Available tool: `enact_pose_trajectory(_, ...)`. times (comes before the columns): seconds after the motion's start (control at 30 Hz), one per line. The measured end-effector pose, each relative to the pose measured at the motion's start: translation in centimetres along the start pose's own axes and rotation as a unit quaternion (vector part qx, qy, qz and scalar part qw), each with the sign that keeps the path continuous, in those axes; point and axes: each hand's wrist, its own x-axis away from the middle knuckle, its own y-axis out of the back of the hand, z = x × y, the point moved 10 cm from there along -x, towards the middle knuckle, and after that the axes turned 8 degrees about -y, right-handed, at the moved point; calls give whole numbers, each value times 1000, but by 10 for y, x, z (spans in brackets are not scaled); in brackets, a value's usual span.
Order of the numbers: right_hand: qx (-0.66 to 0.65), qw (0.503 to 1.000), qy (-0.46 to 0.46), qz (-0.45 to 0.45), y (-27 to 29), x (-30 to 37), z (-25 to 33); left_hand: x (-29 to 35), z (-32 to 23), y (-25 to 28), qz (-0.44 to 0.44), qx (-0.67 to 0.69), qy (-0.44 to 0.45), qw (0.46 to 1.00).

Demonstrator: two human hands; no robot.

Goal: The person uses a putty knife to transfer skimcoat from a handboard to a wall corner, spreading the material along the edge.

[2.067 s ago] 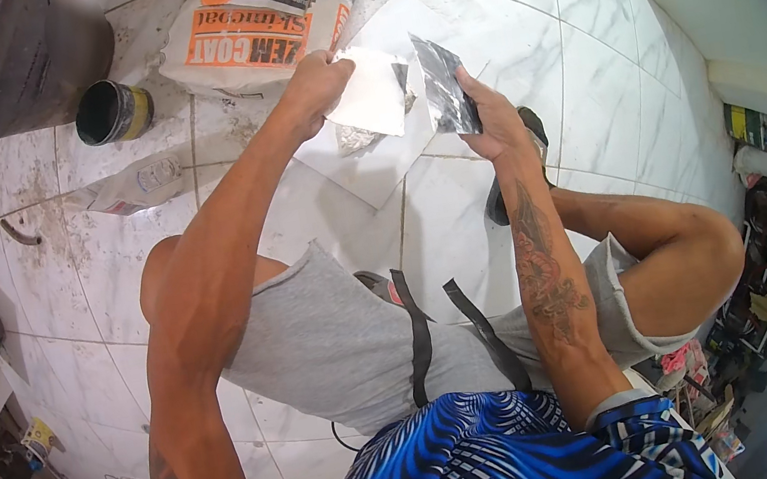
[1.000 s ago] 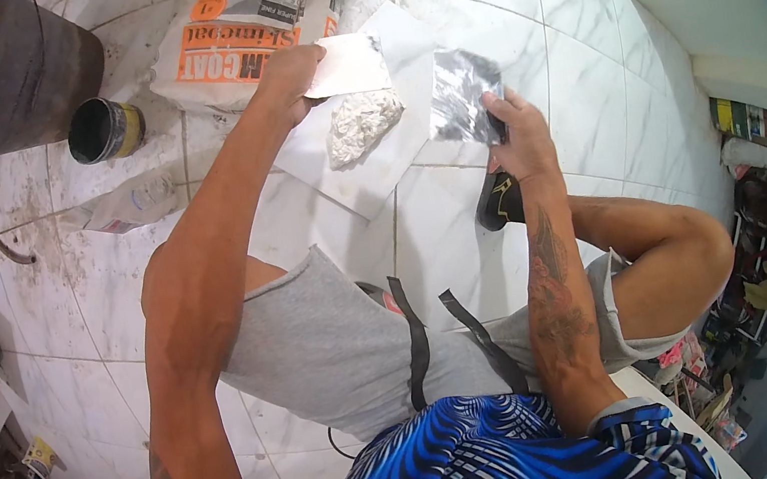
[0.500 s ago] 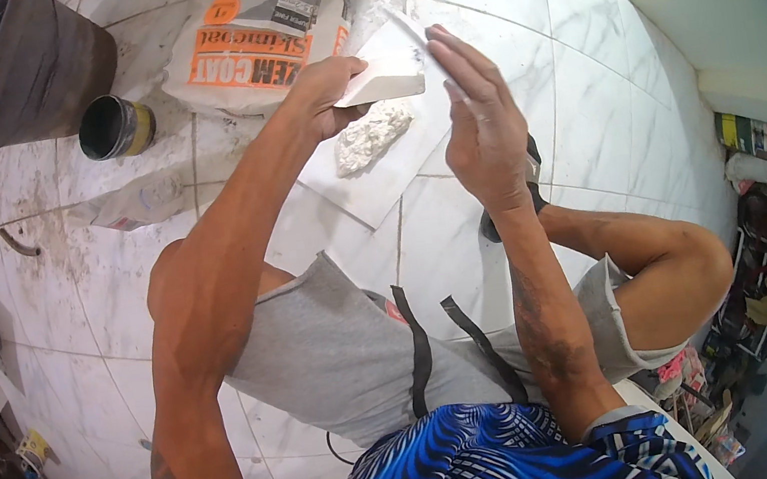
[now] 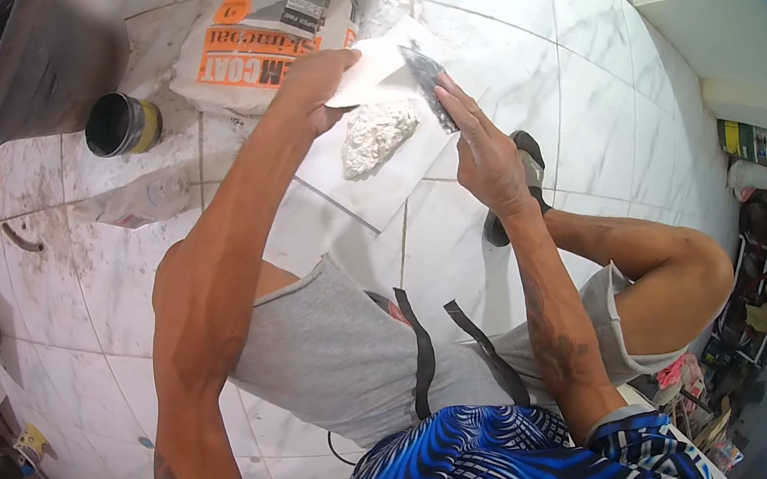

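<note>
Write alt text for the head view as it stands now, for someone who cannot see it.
A person's left hand holds a flat white sheet and the right hand a dark, white-smeared flat piece by its right edge, over a lumpy white mound on a pale board. Beyond is a printed bag; to its left, a dark tub.

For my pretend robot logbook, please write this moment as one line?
left hand: holds white plate | right hand: holds dark plate | nearby: lumpy white mound

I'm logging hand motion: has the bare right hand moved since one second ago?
Yes: the bare right hand, holding a flat grey-and-black plate, has moved leftward, now closer to the lumpy white mound.
</note>
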Motion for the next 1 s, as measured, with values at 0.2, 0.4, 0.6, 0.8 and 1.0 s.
enact_pose_trajectory(0.2,44,927,-373,17,8,44,-112,14,-31,-10,-34,-30,-35,998)
enact_pose_trajectory(0.4,-617,663,-403,-132,1,37,-124,7,-22,-10,-30,-25,-56,998)
enact_pose_trajectory(0.6,-695,546,-447,-140,-6,37,-109,4,-16,-5,-23,-11,-59,998)
enact_pose_trajectory(0.8,-677,641,-347,-103,22,7,-74,10,-13,-7,-35,7,-43,998)
enact_pose_trajectory(1.0,-265,888,-363,-95,53,-4,-31,21,-4,-21,-4,50,-1,999)
